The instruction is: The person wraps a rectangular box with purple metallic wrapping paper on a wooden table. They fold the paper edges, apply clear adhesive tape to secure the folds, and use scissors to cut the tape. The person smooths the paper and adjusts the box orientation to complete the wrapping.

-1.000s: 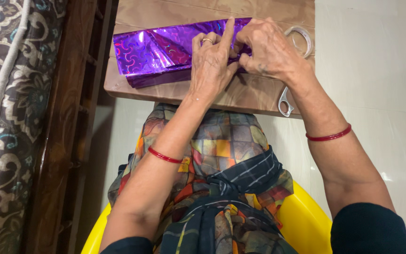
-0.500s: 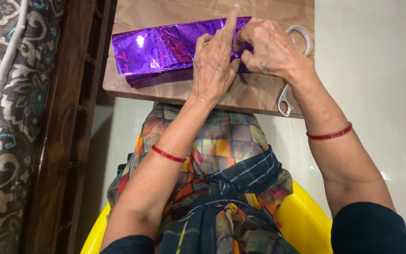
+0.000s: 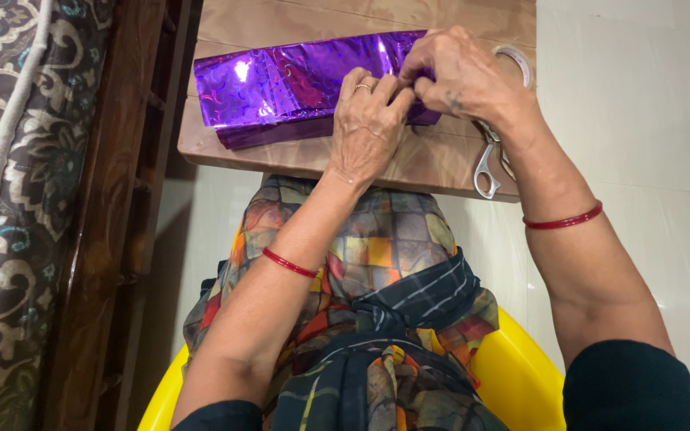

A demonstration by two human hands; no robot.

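I see my left hand (image 3: 369,120) pressing the purple foil-wrapped box (image 3: 297,84) flat on the tabletop (image 3: 433,160), while my right hand (image 3: 461,76) has fingers pinched shut on its end fold, steadying the crease.

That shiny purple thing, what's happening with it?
A person sitting on a yellow seat is wrapping a box in shiny purple paper on a small wooden table. The left hand presses down on the parcel, while the right hand pinches and folds the paper at its right end. Scissors and a roll of clear tape lie on the table beside the right hand.
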